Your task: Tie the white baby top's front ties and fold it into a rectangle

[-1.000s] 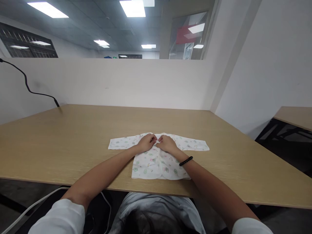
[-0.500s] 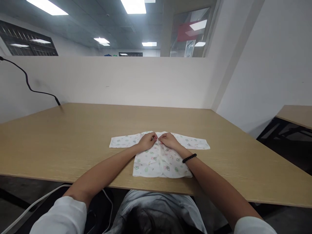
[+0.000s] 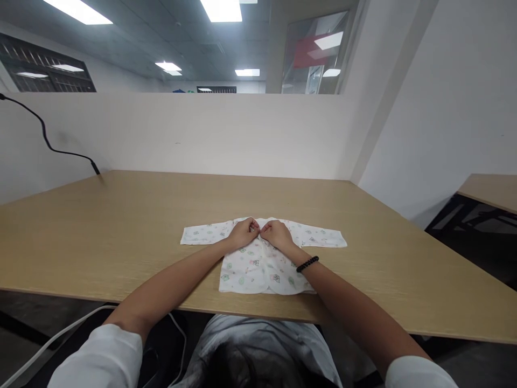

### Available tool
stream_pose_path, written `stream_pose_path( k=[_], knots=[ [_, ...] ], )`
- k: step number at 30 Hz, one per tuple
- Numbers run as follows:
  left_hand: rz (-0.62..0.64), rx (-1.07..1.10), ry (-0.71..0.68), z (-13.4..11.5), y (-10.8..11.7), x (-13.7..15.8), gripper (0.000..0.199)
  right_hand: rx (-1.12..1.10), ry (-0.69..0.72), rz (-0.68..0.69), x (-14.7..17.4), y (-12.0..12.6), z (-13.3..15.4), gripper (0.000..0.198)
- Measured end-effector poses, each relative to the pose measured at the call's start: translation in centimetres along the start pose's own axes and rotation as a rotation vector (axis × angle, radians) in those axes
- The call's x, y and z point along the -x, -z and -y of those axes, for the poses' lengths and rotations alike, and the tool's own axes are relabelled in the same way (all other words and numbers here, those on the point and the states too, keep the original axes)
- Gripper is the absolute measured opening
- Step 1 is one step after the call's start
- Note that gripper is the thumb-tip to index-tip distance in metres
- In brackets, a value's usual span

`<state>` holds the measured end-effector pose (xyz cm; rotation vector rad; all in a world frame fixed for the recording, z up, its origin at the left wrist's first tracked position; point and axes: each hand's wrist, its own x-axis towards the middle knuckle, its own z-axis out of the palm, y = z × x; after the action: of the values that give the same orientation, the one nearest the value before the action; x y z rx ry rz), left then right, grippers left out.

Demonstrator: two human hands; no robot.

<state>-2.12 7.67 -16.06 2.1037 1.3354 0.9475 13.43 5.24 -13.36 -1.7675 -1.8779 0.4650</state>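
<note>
A small white long-sleeved baby shirt (image 3: 250, 272) with a green and pink print lies spread on the table, its sleeves stretched out to both sides. My left hand (image 3: 243, 234) is closed at the shirt's upper front, thumb and fingertips pinching the cloth near the neckline. Right beside it, my right hand (image 3: 277, 235) pinches the cloth at the front opening from the other side. The fingertips of both hands nearly meet at the centre line. Any fastener between them is too small to make out.
The wooden table (image 3: 141, 215) reaches back to a white partition (image 3: 226, 134). A black cable (image 3: 44, 132) hangs at the left. A white cord (image 3: 60, 334) runs below the table's front edge. Another table (image 3: 493, 188) stands at the far right.
My right hand and wrist have shifted slightly left, bringing its fingertips closer to my left hand's. The shirt stays nearly in place.
</note>
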Motion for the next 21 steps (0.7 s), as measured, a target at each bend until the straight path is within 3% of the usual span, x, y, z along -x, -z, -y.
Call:
stream_pose_path(
  k=[21],
  knots=[
    [-0.037,0.033,0.041,0.38,-0.28,-0.4,0.014,-0.081,-0.066,0.069,-0.35,0.02,-0.19,0.009]
  ],
)
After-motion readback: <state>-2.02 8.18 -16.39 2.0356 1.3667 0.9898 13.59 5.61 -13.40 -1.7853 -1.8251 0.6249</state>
